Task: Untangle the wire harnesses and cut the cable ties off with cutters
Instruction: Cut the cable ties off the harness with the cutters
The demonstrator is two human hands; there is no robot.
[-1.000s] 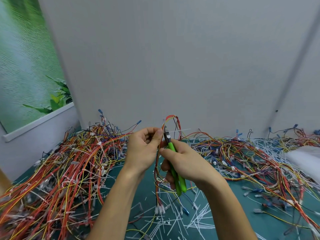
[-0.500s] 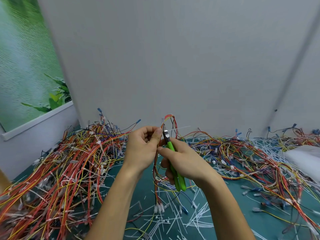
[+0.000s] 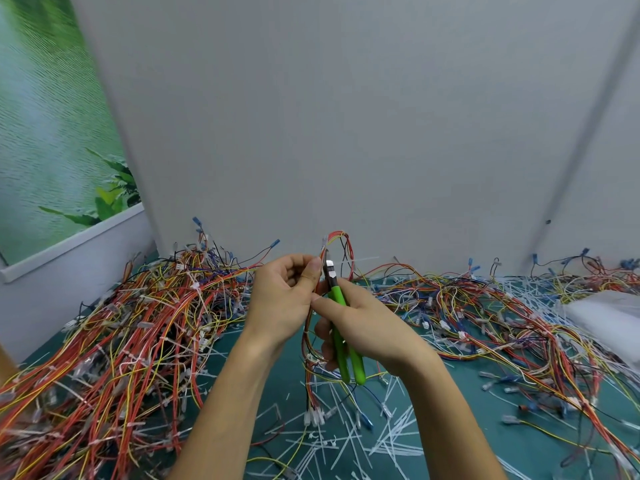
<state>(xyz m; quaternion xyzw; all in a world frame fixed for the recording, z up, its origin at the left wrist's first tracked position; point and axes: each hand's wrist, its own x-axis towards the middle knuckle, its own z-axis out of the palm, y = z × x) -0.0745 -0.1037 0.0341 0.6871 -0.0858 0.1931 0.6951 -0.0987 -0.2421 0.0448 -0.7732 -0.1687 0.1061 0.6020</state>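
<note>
Your left hand (image 3: 287, 299) pinches the bundle of thin red, orange and yellow harness wires (image 3: 341, 233) just below its top loop, held up above the green table mat (image 3: 519, 441). Your right hand (image 3: 374, 330) is wrapped round the green-handled metal cutters (image 3: 337, 297), tips by the thin white plastic cable tie (image 3: 363, 260). The wires look light and floppy, so pinch close to the tie and cut only the stiff plastic.

A red and yellow wire harness (image 3: 337, 234) stands up in a loop. Green-handled cutters (image 3: 336, 295) point up beside it, tips close to its white cable tie (image 3: 360, 260).
</note>
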